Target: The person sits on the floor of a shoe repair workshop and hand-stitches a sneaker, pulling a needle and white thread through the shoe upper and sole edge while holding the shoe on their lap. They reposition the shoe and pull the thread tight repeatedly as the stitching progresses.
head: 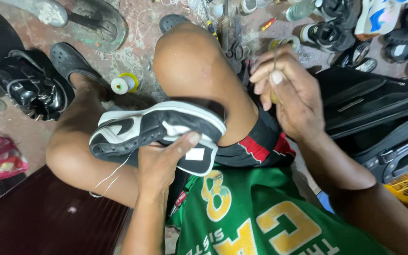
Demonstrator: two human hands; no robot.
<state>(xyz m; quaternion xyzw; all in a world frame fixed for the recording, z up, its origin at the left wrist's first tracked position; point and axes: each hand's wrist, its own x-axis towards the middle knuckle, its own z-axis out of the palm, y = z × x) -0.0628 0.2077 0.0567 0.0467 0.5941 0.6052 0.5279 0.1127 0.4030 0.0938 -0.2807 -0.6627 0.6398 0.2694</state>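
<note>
**Shoe stitching, thread drawn up from the sole edge**

Shoe (157, 130) in black and white lay sideways across our lap, its heel pushed against the right thigh. Our left hand (159, 163) had its grip closed around the sole from below, thumb pressed on the white edge. A white thread (112, 177) hung loose under the toe part.

Our right hand (286, 94) was raised above the knee, well apart from the shoe, fingers pinched closed on a thin needle or awl (276, 59); we could not tell which one it was.

To do this step well, we judged that the left hand should keep the shoe firm against the leg, so the sole did not turn. The pull should go straight and steady, away from the seam, until the loose thread was tight. The point needed care near the bare knee.

On the floor, a thread spool (124, 83) stood near the left leg, and scissors (234, 49) lay beyond the knee.
</note>
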